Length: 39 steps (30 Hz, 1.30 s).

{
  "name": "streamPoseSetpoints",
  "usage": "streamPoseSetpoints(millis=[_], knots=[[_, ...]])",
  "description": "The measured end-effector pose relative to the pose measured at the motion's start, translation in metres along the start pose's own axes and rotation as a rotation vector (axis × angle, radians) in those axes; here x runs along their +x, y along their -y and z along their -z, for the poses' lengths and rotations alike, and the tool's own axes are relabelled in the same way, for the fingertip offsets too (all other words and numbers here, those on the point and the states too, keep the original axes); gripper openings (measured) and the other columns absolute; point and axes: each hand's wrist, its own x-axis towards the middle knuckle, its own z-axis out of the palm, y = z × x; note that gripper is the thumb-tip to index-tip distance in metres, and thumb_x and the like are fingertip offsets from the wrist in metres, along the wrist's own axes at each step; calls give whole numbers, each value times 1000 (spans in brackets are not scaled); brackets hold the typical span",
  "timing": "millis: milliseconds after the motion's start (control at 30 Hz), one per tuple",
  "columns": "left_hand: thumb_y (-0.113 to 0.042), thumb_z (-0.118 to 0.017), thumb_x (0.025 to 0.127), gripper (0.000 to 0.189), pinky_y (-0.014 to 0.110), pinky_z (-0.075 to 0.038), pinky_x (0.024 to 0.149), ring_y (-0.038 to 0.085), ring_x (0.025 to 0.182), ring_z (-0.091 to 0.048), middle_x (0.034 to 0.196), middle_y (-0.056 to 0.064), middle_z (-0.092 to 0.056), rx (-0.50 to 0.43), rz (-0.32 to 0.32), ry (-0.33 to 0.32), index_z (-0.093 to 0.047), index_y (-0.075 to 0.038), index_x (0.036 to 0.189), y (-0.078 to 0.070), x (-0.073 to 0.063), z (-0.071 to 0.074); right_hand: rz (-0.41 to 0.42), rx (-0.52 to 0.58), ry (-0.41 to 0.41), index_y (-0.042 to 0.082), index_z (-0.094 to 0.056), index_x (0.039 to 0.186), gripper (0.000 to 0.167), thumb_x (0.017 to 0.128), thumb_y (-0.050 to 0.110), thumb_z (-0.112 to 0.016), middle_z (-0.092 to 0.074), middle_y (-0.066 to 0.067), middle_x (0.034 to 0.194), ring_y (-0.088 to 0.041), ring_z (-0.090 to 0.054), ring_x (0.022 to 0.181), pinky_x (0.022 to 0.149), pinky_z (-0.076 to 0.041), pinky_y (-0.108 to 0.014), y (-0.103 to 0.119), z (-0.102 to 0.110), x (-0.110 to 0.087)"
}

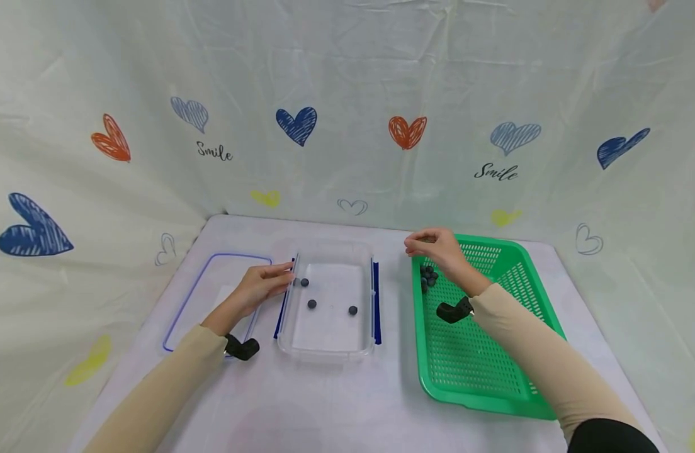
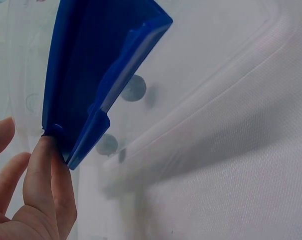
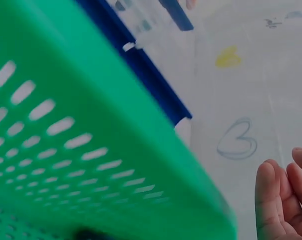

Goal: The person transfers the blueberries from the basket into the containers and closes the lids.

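A clear plastic container [image 1: 330,343] with blue side latches holds several scattered dark blueberries [image 1: 311,304]. My left hand [image 1: 262,286] grips its left side near the far corner. In the left wrist view, fingertips press at the lower end of the blue latch [image 2: 86,65], with the thumb apart from them. Over the far left corner of the green basket [image 1: 466,390] hovers my right hand [image 1: 438,248], thumb and fingers drawn together. A dark patch shows between them, and I cannot tell whether it is a blueberry. Below this hand, more blueberries [image 1: 429,275] cluster inside the basket.
The container's clear lid [image 1: 183,308], edged with a blue seal, lies on the table left of the container, partly behind the left forearm. A white cloth [image 1: 325,402] covers the table. Behind it hangs a curtain [image 1: 347,75] printed with hearts.
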Motion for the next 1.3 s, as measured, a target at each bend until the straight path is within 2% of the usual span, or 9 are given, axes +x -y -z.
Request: streamPoseSetpoints(millis=[233, 400, 500, 667, 833, 1000, 1133, 1300], knots=[[-11, -68, 97, 51, 23, -53, 93, 6, 108, -64, 152, 18, -42, -19, -5, 13, -50, 2, 143, 1, -1, 0, -6, -54, -27, -16, -62, 116, 34, 97, 11, -68, -68, -25, 105, -29, -70, 91, 87, -59, -35, -18, 18, -9], [-10, -65, 98, 51, 24, -53, 94, 8, 112, -63, 152, 18, -41, -19, -12, 20, -48, 2, 144, 1, -2, 1, -34, -117, -54, -13, -64, 116, 33, 96, 12, -69, -68, -24, 110, -29, -70, 93, 93, -56, -48, -31, 23, -16], [-10, -66, 98, 51, 24, -53, 94, 10, 113, -62, 153, 16, -40, -15, -9, 18, -49, 2, 144, 1, -2, 1, -54, -138, -79, -13, -65, 114, 31, 95, 11, -70, -69, -20, 108, -31, -70, 90, 95, -53, -55, -39, 25, -20], [-12, -67, 98, 51, 24, -52, 95, 16, 120, -60, 153, 16, -40, -6, -5, 13, -48, 2, 144, 1, -1, 0, -94, -194, -107, -11, -68, 111, 28, 94, 11, -71, -71, -16, 103, -38, -69, 91, 95, -53, -55, -53, 27, -24], [-13, -68, 97, 52, 24, -53, 94, 16, 121, -58, 153, 15, -39, -14, -7, 9, -49, 2, 144, 1, 0, 0, -123, -266, -117, -8, -70, 110, 28, 94, 14, -72, -69, -19, 109, -42, -67, 95, 97, -51, -55, -67, 30, -26], [-13, -69, 96, 53, 23, -53, 93, 13, 117, -61, 152, 15, -41, -21, -11, 10, -49, 2, 143, 0, 0, 0, -130, -334, -124, -6, -72, 107, 25, 93, 16, -73, -70, -19, 108, -37, -69, 92, 93, -53, -54, -75, 29, -30], [-12, -67, 97, 51, 24, -53, 95, 18, 123, -58, 153, 13, -41, -17, -2, 8, -50, 2, 143, 1, 0, 0, -144, -350, -126, -5, -73, 105, 24, 92, 16, -74, -72, -17, 101, -34, -70, 88, 89, -55, -51, -82, 27, -32], [-11, -67, 98, 50, 24, -53, 94, 16, 120, -59, 153, 14, -41, -11, 1, 2, -49, 2, 143, 1, -2, 0, -139, -363, -132, -5, -73, 101, 22, 91, 15, -75, -73, -15, 92, -31, -70, 81, 77, -58, -43, -90, 25, -34]])
